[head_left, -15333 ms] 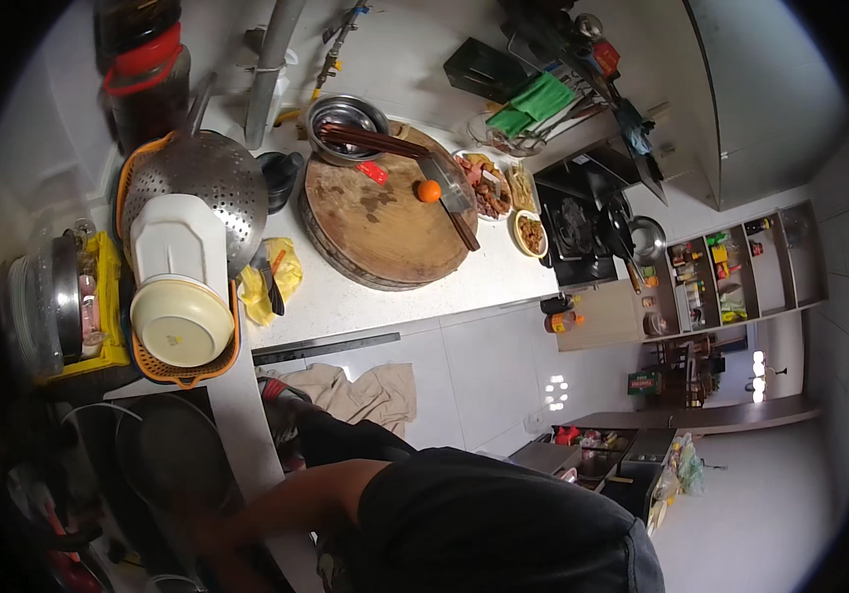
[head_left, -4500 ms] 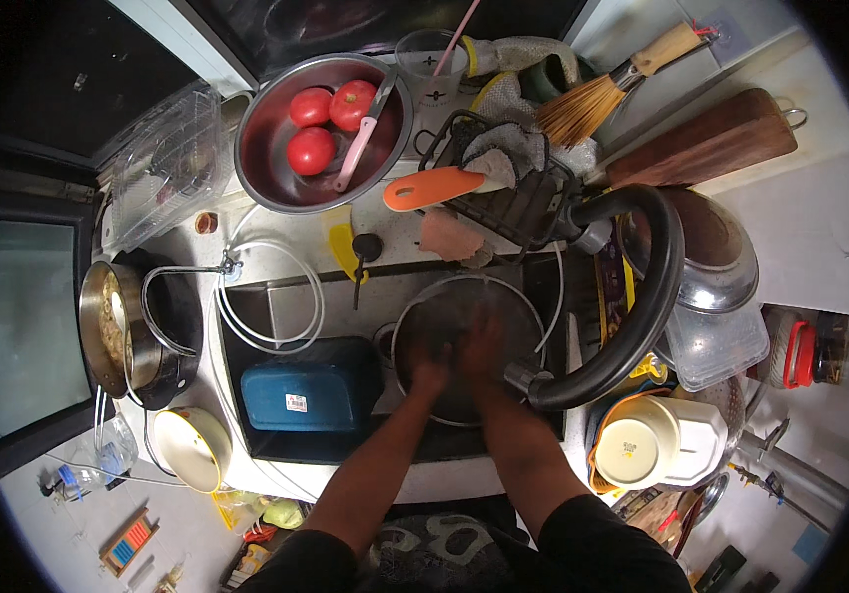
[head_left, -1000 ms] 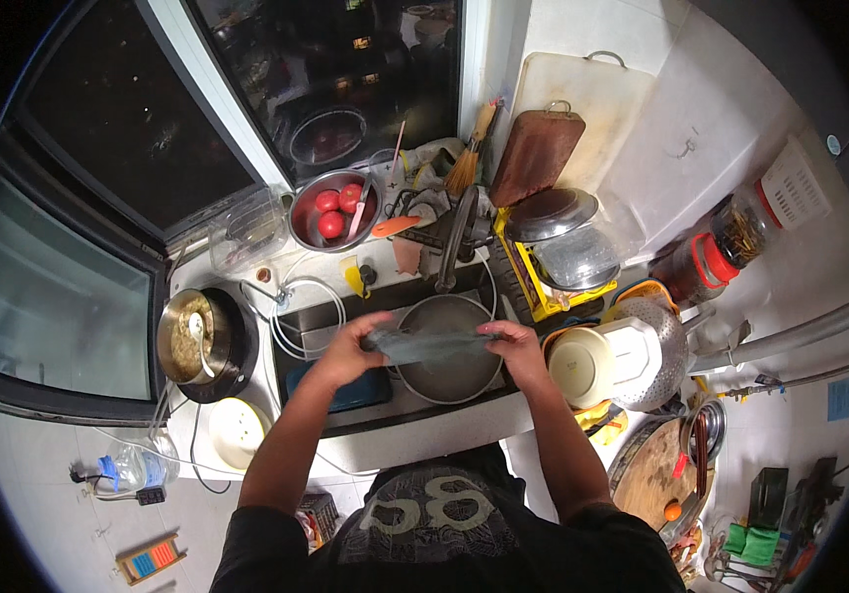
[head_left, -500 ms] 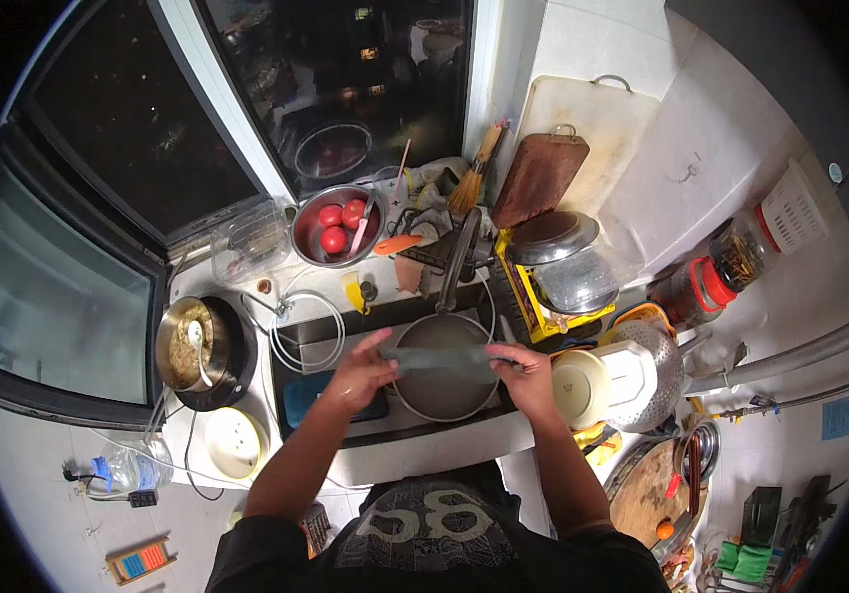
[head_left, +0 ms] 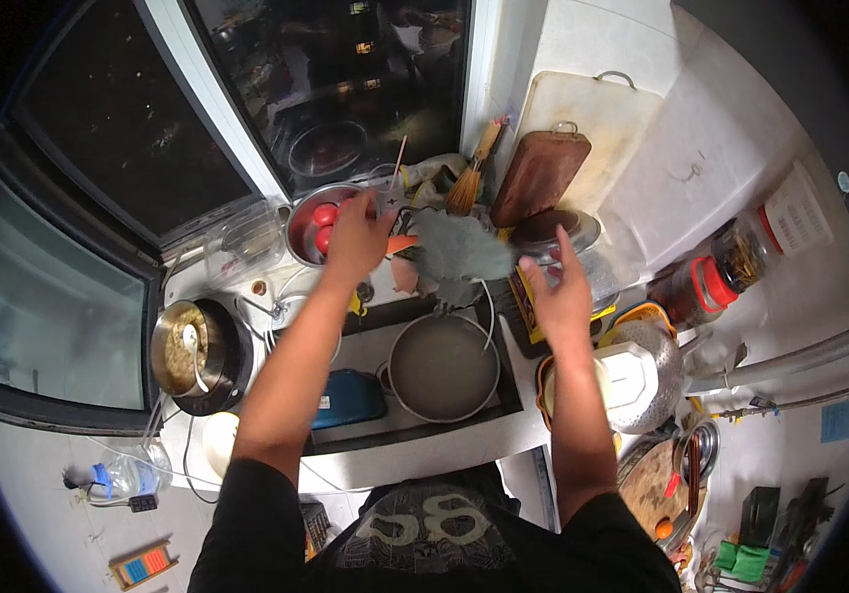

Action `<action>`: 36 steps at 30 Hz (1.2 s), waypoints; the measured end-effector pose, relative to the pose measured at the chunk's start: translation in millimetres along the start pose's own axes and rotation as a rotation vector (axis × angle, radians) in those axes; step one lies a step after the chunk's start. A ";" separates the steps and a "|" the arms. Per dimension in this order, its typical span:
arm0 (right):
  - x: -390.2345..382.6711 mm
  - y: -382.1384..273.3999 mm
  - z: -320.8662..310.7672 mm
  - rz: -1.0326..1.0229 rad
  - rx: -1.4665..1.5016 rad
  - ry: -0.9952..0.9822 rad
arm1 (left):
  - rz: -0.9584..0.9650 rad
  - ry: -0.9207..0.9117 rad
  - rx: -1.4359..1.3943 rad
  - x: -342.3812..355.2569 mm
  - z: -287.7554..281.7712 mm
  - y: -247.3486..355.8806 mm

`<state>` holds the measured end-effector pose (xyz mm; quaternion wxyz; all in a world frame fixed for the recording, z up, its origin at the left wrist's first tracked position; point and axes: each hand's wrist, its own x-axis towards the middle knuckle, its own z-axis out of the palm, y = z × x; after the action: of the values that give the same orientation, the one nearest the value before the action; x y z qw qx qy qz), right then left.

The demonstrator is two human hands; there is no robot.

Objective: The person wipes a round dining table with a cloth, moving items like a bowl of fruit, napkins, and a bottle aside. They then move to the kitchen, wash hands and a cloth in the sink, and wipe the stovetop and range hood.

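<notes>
A grey-green cloth (head_left: pixel 462 249) is spread over the faucet area behind the sink, its lower edge hanging toward the basin. To its left, my left hand (head_left: pixel 360 240) is in front of the steel bowl (head_left: pixel 301 243) of red tomatoes (head_left: pixel 324 214); the fingers look apart, with a small gap to the cloth. My right hand (head_left: pixel 565 301) is off the cloth's right edge, thumb and fingers spread, and appears to hold nothing. Below the cloth, a round grey pan (head_left: pixel 443 368) stands in the sink, beside a blue container (head_left: pixel 350 398). The cloth hides most of the faucet.
At the left, a pot (head_left: pixel 172 346) of food with a white spoon (head_left: pixel 192 346) stands on a black burner. Cutting boards (head_left: pixel 541 178) lean behind a lidded pot (head_left: pixel 555 229) at the right. A perforated colander (head_left: pixel 656 381) and white container (head_left: pixel 627 385) flank my right forearm.
The cloth, earlier stretched between both hands above the pan, now lies over the faucet area. Both hands have moved farther away and apart, off the cloth.
</notes>
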<state>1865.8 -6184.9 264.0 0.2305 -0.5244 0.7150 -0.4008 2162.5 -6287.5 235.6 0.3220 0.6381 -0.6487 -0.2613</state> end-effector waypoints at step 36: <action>-199.4 304.5 316.1 -0.208 -0.329 -0.543 | -0.349 -0.130 0.032 -333.6 292.8 -278.9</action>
<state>1999.3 -6064.2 -183.3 0.2830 -0.7123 0.6252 -0.1471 2119.2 -5990.0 -193.8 0.2187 0.7278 -0.5517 -0.3436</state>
